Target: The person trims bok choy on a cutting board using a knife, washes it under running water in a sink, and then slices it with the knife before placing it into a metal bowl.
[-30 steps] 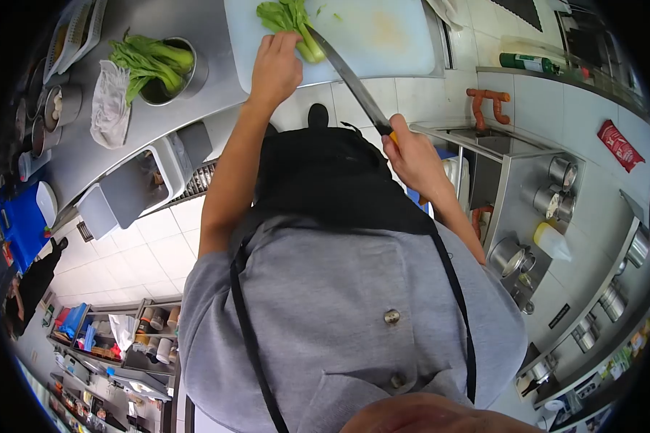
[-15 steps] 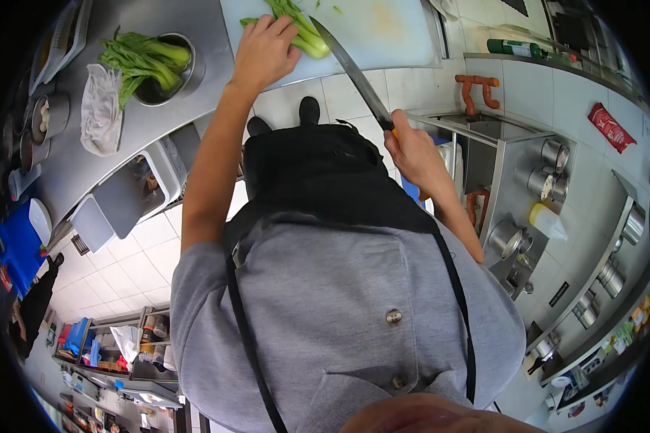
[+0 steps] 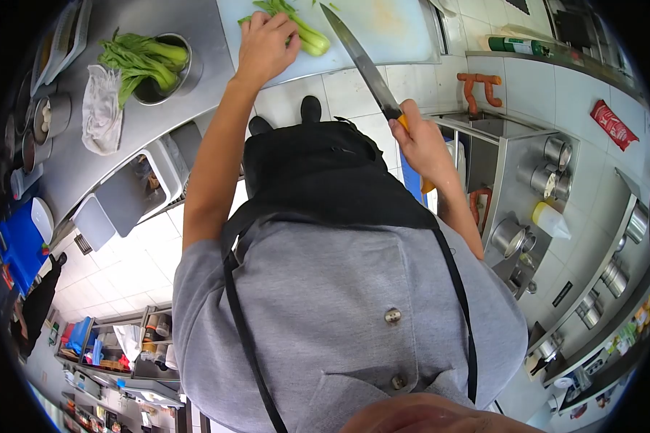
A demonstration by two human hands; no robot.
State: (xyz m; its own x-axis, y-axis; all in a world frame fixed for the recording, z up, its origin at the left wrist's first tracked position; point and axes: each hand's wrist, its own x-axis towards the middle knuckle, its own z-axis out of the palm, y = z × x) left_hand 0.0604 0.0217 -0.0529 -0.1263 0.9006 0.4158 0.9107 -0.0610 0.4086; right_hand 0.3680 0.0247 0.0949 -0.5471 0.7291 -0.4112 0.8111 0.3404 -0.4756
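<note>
On a white cutting board [image 3: 404, 43] at the top lies a leafy green with a pale stem, much like bok choy [image 3: 311, 37]. My left hand [image 3: 266, 49] presses on it with bent fingers, covering part of its leaves. My right hand [image 3: 426, 148] grips the yellow handle of a large kitchen knife [image 3: 361, 63]. Its long blade points up and left over the board's near edge, just right of the stem end and apart from it. Small green scraps lie by the tip. More of the same greens [image 3: 141, 58] hang over the rim of a metal pot [image 3: 189, 79] to the left.
A white cloth [image 3: 102, 112] lies on the steel counter [image 3: 209, 65] beside the pot. Below that counter are grey bins [image 3: 115, 206]. Metal shelving with pots [image 3: 509, 238] stands to my right. Another person in dark clothes [image 3: 36, 307] is at far left.
My right hand has shifted right, drawing the knife away from the stem end. The leafy green and my left hand have stayed nearly in place.
</note>
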